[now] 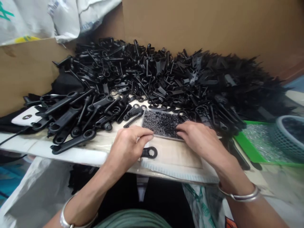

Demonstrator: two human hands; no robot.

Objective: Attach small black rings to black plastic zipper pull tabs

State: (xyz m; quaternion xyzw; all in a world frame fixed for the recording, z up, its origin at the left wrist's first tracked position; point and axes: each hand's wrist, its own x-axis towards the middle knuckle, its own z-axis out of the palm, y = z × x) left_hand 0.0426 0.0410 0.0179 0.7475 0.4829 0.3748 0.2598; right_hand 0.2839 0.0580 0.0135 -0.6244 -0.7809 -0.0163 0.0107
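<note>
A shallow clear tray (163, 122) full of tiny black pieces lies in the middle of the table. My left hand (129, 142) is at its near left corner, with thumb and forefinger pinched together; what is between them is hidden. From under that hand sticks out the ring end of a black plastic arm (152, 152); I cannot tell whether the curled fingers grip it or it lies on the table. My right hand (198, 137) is over the tray's right end, fingertips closed among the tiny pieces. Anything in that pinch is too small to make out.
A large heap of black plastic arms (147, 69) lies against the cardboard wall (209, 25). More arms (73, 137) lie at left, beside a white device (26, 116) with a cable. At right stand a green tray (251, 142) of clear bits and a grey-blue basket (289, 136).
</note>
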